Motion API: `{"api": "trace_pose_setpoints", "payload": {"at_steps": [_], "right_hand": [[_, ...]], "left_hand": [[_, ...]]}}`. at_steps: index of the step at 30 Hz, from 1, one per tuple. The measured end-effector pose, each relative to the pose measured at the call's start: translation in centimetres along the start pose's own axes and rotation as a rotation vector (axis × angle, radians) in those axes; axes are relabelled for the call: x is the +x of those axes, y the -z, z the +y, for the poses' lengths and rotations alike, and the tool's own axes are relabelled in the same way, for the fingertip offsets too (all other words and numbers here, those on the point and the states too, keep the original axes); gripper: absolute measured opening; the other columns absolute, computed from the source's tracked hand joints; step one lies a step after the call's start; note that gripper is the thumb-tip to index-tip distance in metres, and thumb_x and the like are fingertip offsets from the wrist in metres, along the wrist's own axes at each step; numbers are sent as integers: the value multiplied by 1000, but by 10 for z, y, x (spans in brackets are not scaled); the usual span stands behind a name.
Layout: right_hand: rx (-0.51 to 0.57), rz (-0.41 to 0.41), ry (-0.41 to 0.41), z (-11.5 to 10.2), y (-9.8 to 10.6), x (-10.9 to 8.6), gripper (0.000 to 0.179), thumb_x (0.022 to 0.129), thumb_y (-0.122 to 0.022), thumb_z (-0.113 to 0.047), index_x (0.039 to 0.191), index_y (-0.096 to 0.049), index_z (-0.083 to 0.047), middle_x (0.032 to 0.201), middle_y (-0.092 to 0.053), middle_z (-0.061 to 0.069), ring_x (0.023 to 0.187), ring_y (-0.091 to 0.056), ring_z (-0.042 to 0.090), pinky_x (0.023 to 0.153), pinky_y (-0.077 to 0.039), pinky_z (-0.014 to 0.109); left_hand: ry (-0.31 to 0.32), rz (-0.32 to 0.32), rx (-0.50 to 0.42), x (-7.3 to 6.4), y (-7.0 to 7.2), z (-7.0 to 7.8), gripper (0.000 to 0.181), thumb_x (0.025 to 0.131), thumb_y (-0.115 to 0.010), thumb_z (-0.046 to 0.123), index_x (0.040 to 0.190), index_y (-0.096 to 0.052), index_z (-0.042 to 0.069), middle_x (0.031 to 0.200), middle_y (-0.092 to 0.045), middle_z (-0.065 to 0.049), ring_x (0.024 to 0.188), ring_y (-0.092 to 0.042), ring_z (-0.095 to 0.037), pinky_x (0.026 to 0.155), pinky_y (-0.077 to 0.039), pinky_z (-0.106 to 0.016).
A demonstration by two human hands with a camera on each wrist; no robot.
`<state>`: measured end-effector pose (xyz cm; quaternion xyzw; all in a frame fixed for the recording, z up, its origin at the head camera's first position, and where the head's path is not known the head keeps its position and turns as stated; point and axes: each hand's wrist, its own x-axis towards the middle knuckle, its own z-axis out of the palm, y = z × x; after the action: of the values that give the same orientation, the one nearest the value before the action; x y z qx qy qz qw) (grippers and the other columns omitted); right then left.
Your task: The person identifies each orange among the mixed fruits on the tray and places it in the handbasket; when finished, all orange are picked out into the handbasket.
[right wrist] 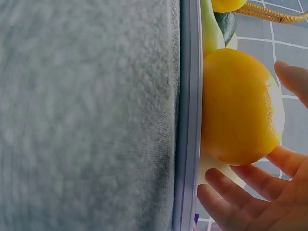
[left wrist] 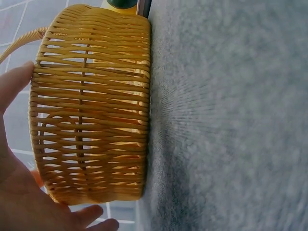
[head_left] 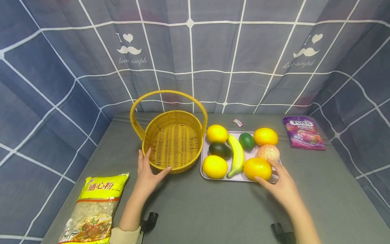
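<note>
A golden woven basket [head_left: 175, 142] with a tall arched handle stands on the grey table, nothing inside it. At its near left rim my left hand [head_left: 149, 179] has its fingers spread, thumb and index over the edge; the left wrist view shows the thumb touching the rim. My right hand [head_left: 283, 186] is around the near right orange-yellow oval fruit [head_left: 257, 169]. In the right wrist view, fingertips meet the fruit's side and the thumb stands apart from it. The fruit lies on a pale pink tray [head_left: 182, 180] beside a speckled pinkish round fruit [head_left: 268, 153].
Also on the tray are a banana [head_left: 236, 156], dark green fruits [head_left: 220, 150] and more yellow fruits [head_left: 215, 166]. A small wrapped candy [head_left: 237, 122] lies behind it. A purple candy bag [head_left: 304, 133] is at right, a macaroni bag [head_left: 94, 206] at left.
</note>
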<state>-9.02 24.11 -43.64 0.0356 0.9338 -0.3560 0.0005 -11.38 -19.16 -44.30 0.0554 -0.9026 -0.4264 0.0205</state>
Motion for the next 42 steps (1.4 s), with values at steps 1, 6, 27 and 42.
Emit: {"api": "trace_pose_setpoints", "payload": {"at_steps": [1, 6, 27, 42], "right_hand": [[6, -1, -1, 0, 0, 0, 91, 80, -72, -55, 147, -35, -7, 141, -36, 31, 118, -45, 50, 91, -35, 69], [29, -17, -18, -1, -2, 2, 92, 80, -73, -54, 148, -33, -7, 143, -34, 31, 117, -46, 50, 90, -39, 67], [76, 45, -9, 1, -11, 6, 83, 79, -79, -42, 140, -37, -5, 133, -43, 28, 108, -53, 46, 88, -44, 62], [77, 91, 14, -3, -10, 7, 81, 77, -81, -40, 137, -42, -3, 130, -48, 27, 104, -56, 45, 86, -46, 59]], "left_hand": [[6, -7, -8, 0, 0, 0, 107, 80, -73, 54, 156, -5, 19, 158, 17, -12, 143, 4, -44, 103, -16, -71], [23, -30, -38, 1, 0, -1, 107, 81, -73, 51, 155, -5, 14, 158, 14, -18, 142, -1, -45, 105, -21, -66], [39, -53, -49, 1, 0, -1, 107, 82, -71, 53, 155, -3, 14, 157, 14, -18, 141, -6, -46, 103, -25, -65], [63, -36, -15, -1, 1, 0, 110, 80, -69, 61, 156, -3, 18, 158, 6, -22, 139, -15, -50, 101, -27, -67]]}}
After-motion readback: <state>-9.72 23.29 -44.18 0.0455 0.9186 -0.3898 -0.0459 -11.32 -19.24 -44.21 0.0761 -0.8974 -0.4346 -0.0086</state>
